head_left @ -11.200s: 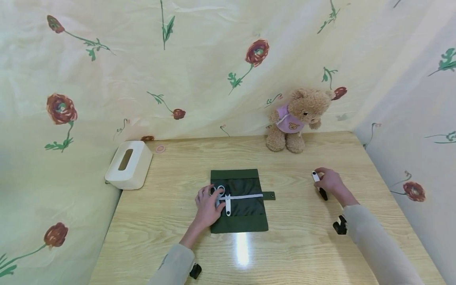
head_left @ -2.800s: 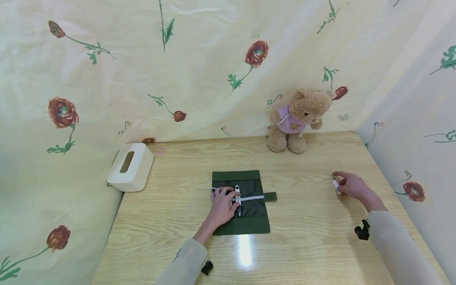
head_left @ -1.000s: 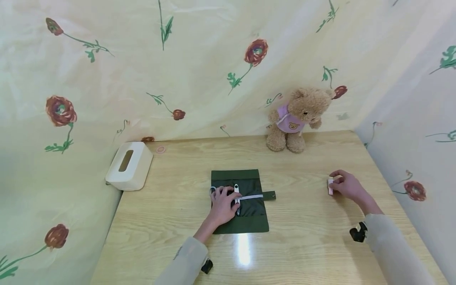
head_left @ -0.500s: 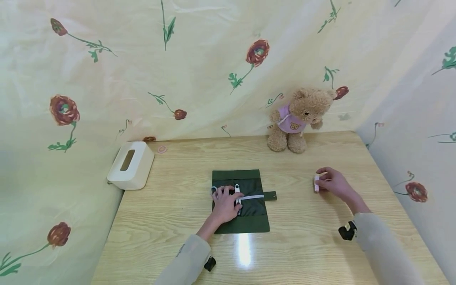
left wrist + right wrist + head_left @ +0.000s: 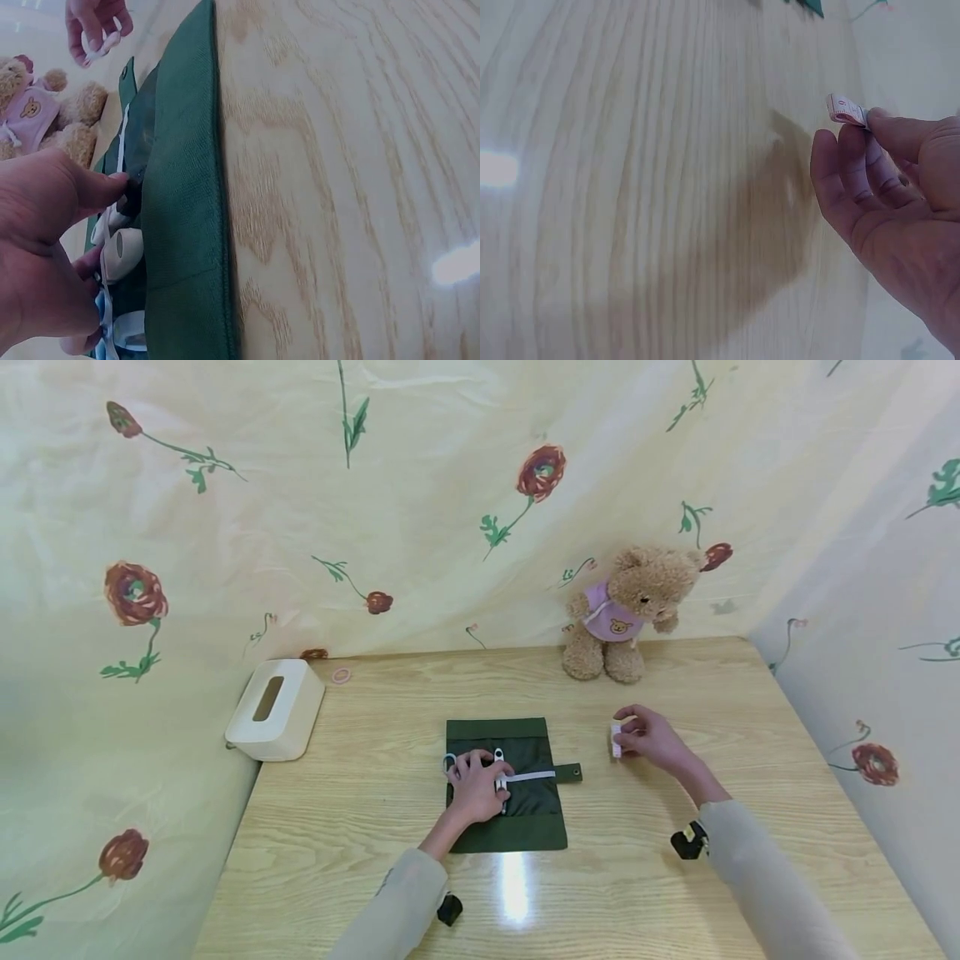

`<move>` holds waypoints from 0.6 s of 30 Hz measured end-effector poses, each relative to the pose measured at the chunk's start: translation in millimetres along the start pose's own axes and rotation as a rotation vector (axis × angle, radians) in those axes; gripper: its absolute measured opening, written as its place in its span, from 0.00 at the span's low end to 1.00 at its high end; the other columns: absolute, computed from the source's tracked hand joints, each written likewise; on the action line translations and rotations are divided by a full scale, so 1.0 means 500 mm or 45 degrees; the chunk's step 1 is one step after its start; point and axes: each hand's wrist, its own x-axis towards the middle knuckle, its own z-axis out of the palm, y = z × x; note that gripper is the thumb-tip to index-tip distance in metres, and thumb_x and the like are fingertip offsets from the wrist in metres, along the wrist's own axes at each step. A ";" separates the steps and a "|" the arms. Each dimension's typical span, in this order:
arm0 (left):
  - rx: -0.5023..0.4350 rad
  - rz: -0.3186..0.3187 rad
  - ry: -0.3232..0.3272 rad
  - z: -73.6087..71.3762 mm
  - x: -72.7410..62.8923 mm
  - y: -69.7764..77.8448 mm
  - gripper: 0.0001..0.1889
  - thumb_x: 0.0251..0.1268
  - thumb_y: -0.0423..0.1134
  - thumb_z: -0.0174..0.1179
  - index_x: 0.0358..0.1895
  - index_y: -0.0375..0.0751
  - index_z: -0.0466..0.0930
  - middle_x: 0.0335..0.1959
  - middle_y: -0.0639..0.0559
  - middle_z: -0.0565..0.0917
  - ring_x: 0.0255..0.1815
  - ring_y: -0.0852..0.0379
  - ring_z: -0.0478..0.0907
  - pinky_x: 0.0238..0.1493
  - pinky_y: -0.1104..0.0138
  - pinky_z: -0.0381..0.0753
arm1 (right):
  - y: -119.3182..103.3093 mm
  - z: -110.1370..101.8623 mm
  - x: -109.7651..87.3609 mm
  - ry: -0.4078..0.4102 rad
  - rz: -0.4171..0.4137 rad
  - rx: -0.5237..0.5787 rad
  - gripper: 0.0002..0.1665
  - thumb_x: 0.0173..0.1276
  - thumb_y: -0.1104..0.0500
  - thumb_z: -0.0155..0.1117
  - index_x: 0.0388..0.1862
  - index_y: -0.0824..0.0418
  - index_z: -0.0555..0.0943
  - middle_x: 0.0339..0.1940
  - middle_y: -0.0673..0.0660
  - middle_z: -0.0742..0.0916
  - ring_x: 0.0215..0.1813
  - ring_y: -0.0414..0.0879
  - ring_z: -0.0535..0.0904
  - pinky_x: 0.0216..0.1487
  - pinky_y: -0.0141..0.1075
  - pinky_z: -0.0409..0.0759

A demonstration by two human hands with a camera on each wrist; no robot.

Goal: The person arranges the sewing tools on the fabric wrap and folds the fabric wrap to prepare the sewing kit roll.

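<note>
My right hand (image 5: 656, 743) pinches a small folded tape measure (image 5: 846, 109) between thumb and fingertips, over the table right of the pouch. Red-printed marks show on its white strip. Lower left, my left hand (image 5: 476, 789) rests on an unrolled dark green tool pouch (image 5: 506, 837), thumb and bent fingers at its white elastic band (image 5: 123, 142). Beside the thumb, a slim white tool (image 5: 499, 757) lies under the band. A pale scissors ring (image 5: 449, 762) shows at the pouch's left edge; my fingers hide the rest. The pouch's snap tab (image 5: 570, 773) points right.
A white tissue box (image 5: 273, 710) stands at the table's left edge, a pink ring (image 5: 341, 676) beside it. A teddy bear (image 5: 618, 614) in a lilac top sits at the back right. Flower-printed cloth hangs behind the wooden table (image 5: 375, 868).
Over the last second my right hand has carried the tape measure leftward. Earlier it held a white tool with a black end. My left hand stays near the elastic band.
</note>
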 end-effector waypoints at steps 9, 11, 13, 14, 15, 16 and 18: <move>-0.038 -0.021 -0.001 0.002 0.001 0.002 0.11 0.62 0.36 0.69 0.45 0.54 0.82 0.64 0.41 0.65 0.65 0.35 0.54 0.63 0.38 0.49 | -0.023 0.050 0.026 -0.031 -0.017 0.018 0.23 0.69 0.73 0.61 0.59 0.78 0.67 0.37 0.67 0.80 0.34 0.50 0.82 0.39 0.49 0.84; -0.053 -0.014 0.001 0.000 0.001 0.002 0.11 0.62 0.35 0.68 0.45 0.53 0.82 0.64 0.41 0.65 0.65 0.35 0.53 0.63 0.37 0.49 | -0.029 0.062 0.032 -0.044 -0.031 0.020 0.23 0.69 0.73 0.61 0.60 0.78 0.67 0.37 0.68 0.80 0.34 0.51 0.82 0.39 0.51 0.84; -0.070 -0.001 0.008 -0.002 0.001 0.003 0.11 0.62 0.34 0.68 0.45 0.52 0.82 0.63 0.40 0.66 0.65 0.34 0.53 0.62 0.36 0.48 | -0.033 0.075 0.038 -0.054 -0.038 0.018 0.22 0.70 0.73 0.61 0.59 0.77 0.68 0.37 0.68 0.80 0.35 0.53 0.82 0.40 0.51 0.84; -0.075 0.004 0.010 -0.003 0.000 0.003 0.11 0.62 0.34 0.68 0.45 0.52 0.82 0.63 0.40 0.66 0.65 0.33 0.53 0.62 0.36 0.48 | -0.035 0.083 0.042 -0.059 -0.043 0.020 0.22 0.70 0.72 0.61 0.59 0.77 0.68 0.37 0.67 0.80 0.35 0.53 0.82 0.40 0.52 0.84; -0.081 0.006 0.010 -0.004 0.000 0.003 0.11 0.62 0.34 0.68 0.44 0.52 0.82 0.63 0.40 0.66 0.65 0.33 0.53 0.62 0.36 0.48 | -0.038 0.090 0.045 -0.071 -0.050 0.020 0.21 0.70 0.72 0.61 0.59 0.76 0.68 0.37 0.67 0.80 0.35 0.54 0.82 0.40 0.52 0.83; -0.085 0.008 0.009 -0.005 -0.001 0.004 0.11 0.62 0.34 0.68 0.44 0.52 0.82 0.63 0.40 0.66 0.65 0.33 0.53 0.62 0.36 0.48 | -0.040 0.098 0.048 -0.078 -0.054 0.014 0.21 0.70 0.72 0.61 0.59 0.76 0.69 0.37 0.67 0.80 0.35 0.55 0.81 0.41 0.52 0.83; -0.090 0.007 0.005 -0.005 -0.002 0.003 0.11 0.62 0.34 0.68 0.44 0.52 0.81 0.64 0.40 0.65 0.66 0.33 0.53 0.62 0.36 0.48 | -0.057 0.116 0.051 -0.094 -0.061 0.000 0.20 0.70 0.73 0.60 0.58 0.77 0.69 0.37 0.68 0.80 0.36 0.58 0.81 0.40 0.53 0.83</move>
